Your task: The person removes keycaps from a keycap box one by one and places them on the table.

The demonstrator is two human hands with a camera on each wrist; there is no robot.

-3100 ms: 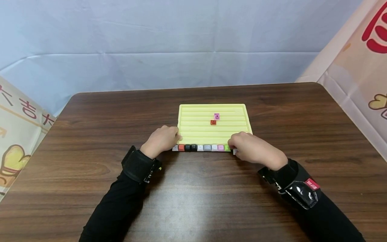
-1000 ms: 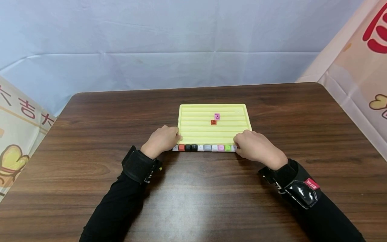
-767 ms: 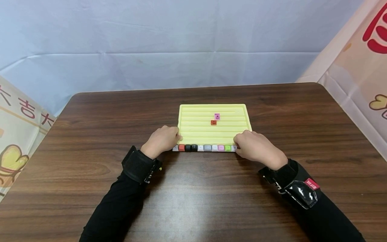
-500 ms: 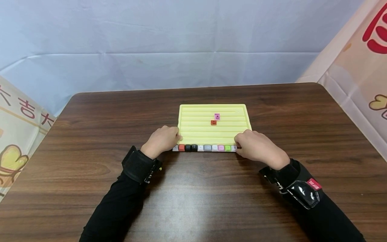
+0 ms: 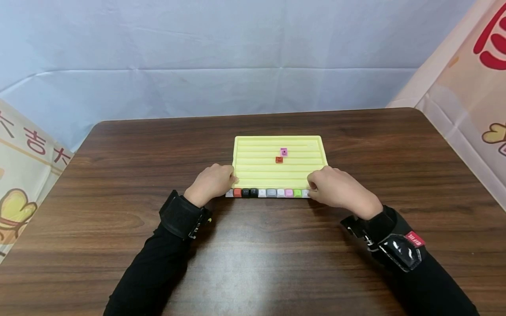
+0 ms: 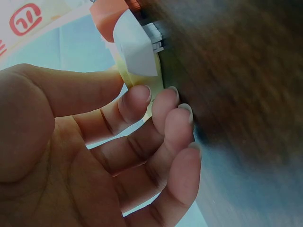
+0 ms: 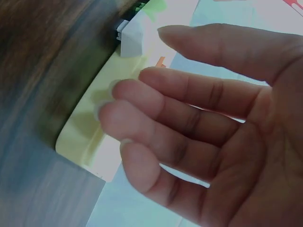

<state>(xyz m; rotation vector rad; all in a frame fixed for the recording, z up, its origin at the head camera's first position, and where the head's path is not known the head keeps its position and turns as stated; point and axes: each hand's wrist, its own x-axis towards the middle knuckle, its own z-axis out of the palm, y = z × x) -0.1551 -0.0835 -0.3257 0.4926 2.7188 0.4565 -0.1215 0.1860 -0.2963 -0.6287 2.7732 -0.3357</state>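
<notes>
A pale yellow ridged tray (image 5: 257, 175) lies on the table, and a row of keycaps (image 5: 271, 193) in several colours runs along its front edge. My left hand (image 5: 211, 182) pinches the tray's left front corner between thumb and index finger. In the left wrist view, a white keycap (image 6: 135, 45) sits just above those fingertips. At the right front corner is my right hand (image 5: 336, 186), its fingers loosely bent and thumb apart, holding nothing. The row's last white keycap (image 7: 132, 39) is close to its fingers in the right wrist view.
On the tray's ridges lie a purple keycap (image 5: 283, 152) and a red keycap (image 5: 279, 160), apparently underside up. The brown wooden table (image 5: 245, 254) extends around the tray. A pale blue cloth (image 5: 221, 57) hangs behind it.
The right hand has moved right along the front edge and let go of the white end keycap, which now stands in line with the row. The left hand has stayed put.
</notes>
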